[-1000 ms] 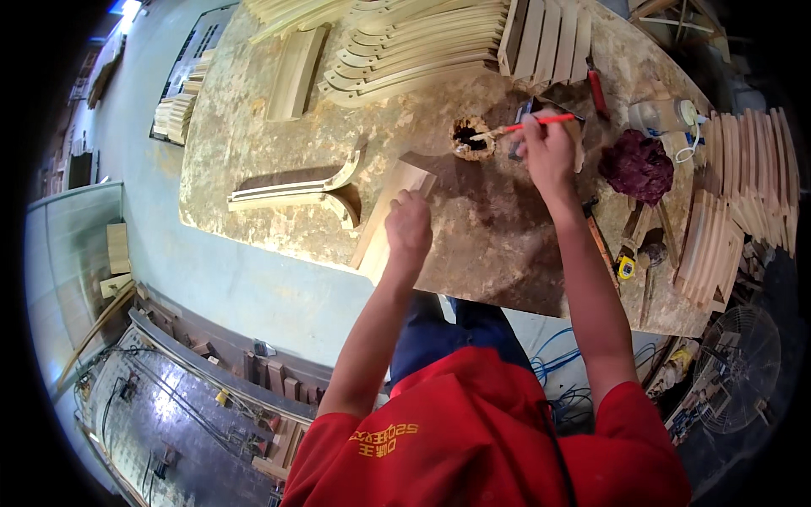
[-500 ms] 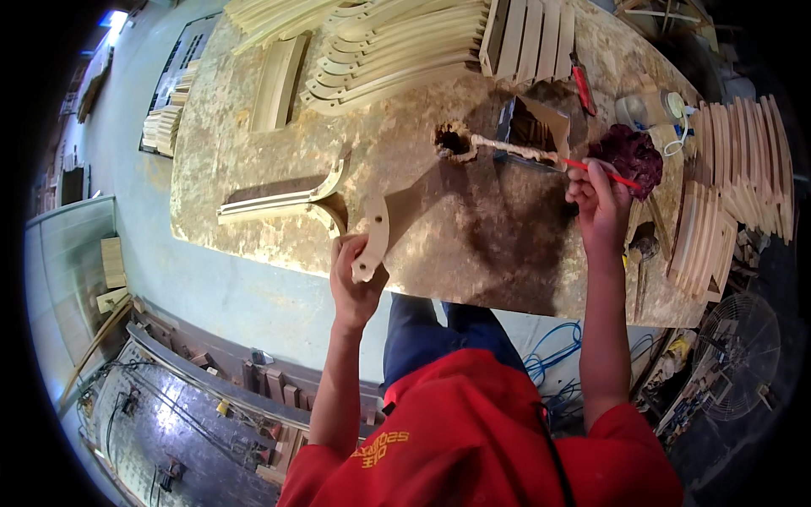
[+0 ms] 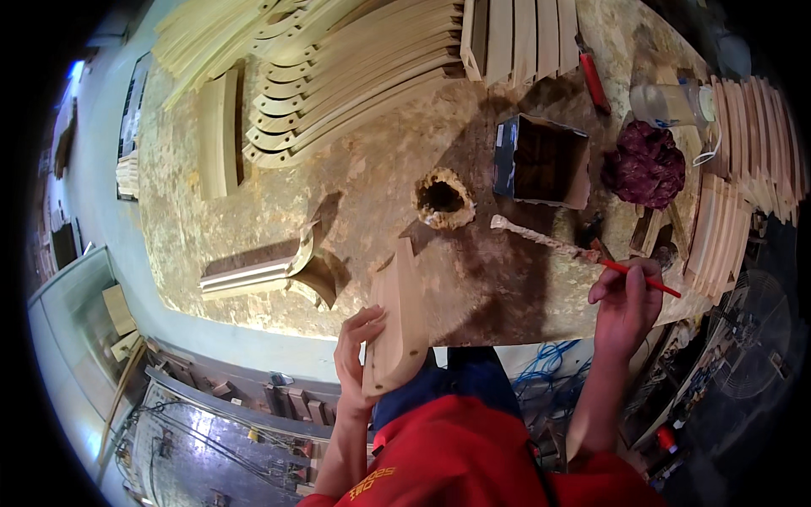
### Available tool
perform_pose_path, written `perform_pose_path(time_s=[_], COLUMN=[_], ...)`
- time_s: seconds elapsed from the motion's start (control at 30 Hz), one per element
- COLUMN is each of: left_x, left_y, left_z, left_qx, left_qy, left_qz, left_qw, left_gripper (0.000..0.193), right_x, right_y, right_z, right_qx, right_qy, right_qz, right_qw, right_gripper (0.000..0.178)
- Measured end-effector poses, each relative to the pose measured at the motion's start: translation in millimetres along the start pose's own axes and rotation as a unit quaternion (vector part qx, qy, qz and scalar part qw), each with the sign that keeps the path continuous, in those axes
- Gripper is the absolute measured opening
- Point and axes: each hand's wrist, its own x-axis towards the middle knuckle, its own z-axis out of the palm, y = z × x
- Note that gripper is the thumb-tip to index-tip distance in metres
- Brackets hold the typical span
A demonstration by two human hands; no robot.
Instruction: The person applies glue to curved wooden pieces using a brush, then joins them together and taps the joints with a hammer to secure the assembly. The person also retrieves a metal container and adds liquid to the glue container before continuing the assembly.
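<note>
My left hand (image 3: pixel 359 342) grips a pale, curved wooden piece (image 3: pixel 395 325) with small dark holes near its lower end, held at the table's near edge. Pinched in my right hand (image 3: pixel 627 304) is a thin red-handled brush (image 3: pixel 541 239), its shaft caked with a pale crust and its tip pointing left. That tip hovers to the right of a round, crusted pot (image 3: pixel 443 199) with a dark opening, apart from it. Left of my left hand lies another wooden part (image 3: pixel 253 280), with two curved arms at one end.
Curved wooden slats (image 3: pixel 338 110) are stacked at the back, beside straight boards (image 3: pixel 524 38). An open box (image 3: pixel 541 160), a crumpled maroon bundle (image 3: pixel 646 165), a red-handled tool (image 3: pixel 594 83) and a clear jar (image 3: pixel 667 103) stand to the right. More slats (image 3: pixel 718 228) sit at the right edge.
The brush has come away from the pot, moving right and nearer to me. My left hand has turned the wooden piece so its broad face shows. The view has shifted.
</note>
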Motion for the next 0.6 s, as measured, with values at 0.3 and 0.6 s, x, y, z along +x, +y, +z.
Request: perform_pose_path(time_s=[0.3,0.6], left_x=[17,5], left_y=[-3,-21], left_z=[-5,-35], left_qx=[0.118,0.086], left_qy=[0.019,-0.062], left_qz=[-0.033,-0.106], left_qw=[0.992,0.989], left_gripper=[0.049,0.035], right_x=[0,37], right_y=[-9,46], right_z=[38,124], right_qx=[-0.139,-0.356], right_qy=[-0.041,-0.257], right_qz=[-0.084,-0.205], right_qw=[0.986,0.875], right_gripper=[0.019,0.012])
